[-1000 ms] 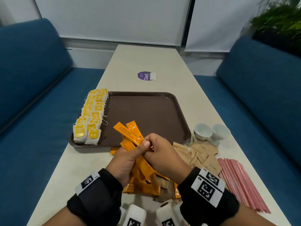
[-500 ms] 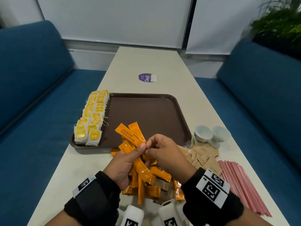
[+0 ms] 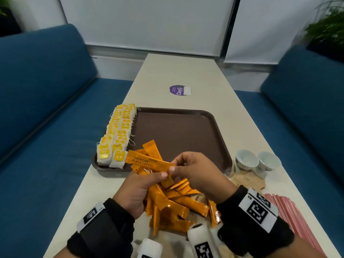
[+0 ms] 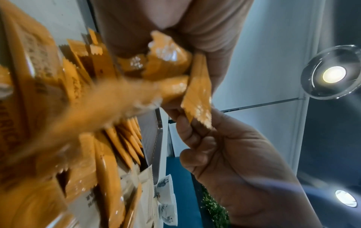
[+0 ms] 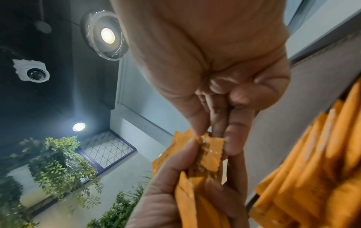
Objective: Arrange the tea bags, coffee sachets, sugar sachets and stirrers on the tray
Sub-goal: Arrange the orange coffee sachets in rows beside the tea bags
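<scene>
Head view: left hand (image 3: 137,189) gripping fanned coffee sachets (image 3: 149,161) over desk (image 3: 186,71); right hand (image 3: 197,172) pinching top sachet's end; best squared into one bundle, then laid beside tea bags (image 3: 117,135) on tray (image 3: 214,116)

I see two bare hands | left hand (image 3: 136,190) wears a black wrist cuff (image 3: 104,231) with a white band carrying a black square-code marker | right hand (image 3: 200,175) wears a matching black cuff (image 3: 255,233), larger white coded label | white marker-tagged camera blocks (image 3: 202,243) sit under both wrists
</scene>
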{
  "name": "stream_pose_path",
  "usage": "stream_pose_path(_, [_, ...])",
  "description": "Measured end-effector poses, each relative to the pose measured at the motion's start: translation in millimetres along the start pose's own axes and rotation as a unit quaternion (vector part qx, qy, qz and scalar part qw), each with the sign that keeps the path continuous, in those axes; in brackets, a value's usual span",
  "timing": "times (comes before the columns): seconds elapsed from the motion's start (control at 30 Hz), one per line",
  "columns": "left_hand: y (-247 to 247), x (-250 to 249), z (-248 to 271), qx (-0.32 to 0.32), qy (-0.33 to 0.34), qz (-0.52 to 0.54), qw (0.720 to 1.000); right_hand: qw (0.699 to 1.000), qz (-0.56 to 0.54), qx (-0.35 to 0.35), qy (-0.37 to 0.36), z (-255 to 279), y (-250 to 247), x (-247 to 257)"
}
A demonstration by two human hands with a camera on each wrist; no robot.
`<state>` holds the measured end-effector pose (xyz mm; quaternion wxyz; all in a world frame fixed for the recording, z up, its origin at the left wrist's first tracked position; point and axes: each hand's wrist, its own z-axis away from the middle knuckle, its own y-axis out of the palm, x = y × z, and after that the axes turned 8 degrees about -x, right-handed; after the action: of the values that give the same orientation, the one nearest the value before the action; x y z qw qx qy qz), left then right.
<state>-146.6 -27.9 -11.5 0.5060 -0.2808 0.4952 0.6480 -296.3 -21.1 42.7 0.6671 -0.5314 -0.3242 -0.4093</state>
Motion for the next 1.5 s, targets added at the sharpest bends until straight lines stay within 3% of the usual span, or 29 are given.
stream_pose_path(0.1, [-8.9, -12.1, -5.7, -0.027, 0.017, -0.005, 0.999, 1.0, -0.02, -0.011, -0.001, -13.6, 1.2, 10.6])
stream_pose_path(0.2, [-24.5, -22.6, -16.7, -0.068, 0.0, 0.008, 0.998, 0.994, -0.085, -0.065, -0.017, -39.4, -6.8, 25.8])
stream_pose_path(0.4, [-58.5, -40.4, -46.7, -0.127, -0.03, 0.014, 0.991, 0.983, -0.053, -0.167, -0.06, -146.4, -28.5, 55.5])
stream_pose_path(0.57, [-71.5, -51.1, -69.7, -0.127, -0.045, 0.003, 0.991, 0.985, 0.023, -0.169, 0.011, -245.2, -13.0, 38.0])
stream_pose_path(0.7, [-79.9, -53.4, -82.0, -0.133, -0.061, -0.021, 0.989, 0.982, 0.032, -0.168, 0.08, -290.4, 4.9, 25.9])
stream_pose_path(0.9, [-78.6, -50.3, -94.2, -0.146, -0.078, -0.041, 0.985, 0.977, 0.043, -0.158, 0.136, -317.2, 18.3, 20.3])
stream_pose_path(1.13, [-76.8, -47.2, -97.1, -0.148, -0.096, -0.048, 0.983, 0.977, 0.09, -0.122, 0.153, -331.8, 26.2, 24.8])
stream_pose_path(1.33, [-80.5, -43.2, -95.1, -0.171, -0.107, -0.049, 0.978, 0.965, 0.156, -0.136, 0.16, -339.8, 30.8, 25.9])
stream_pose_path(1.5, [-82.3, -41.3, -91.8, -0.171, -0.109, -0.056, 0.978, 0.975, 0.096, -0.136, 0.151, -336.4, 26.1, 24.6])
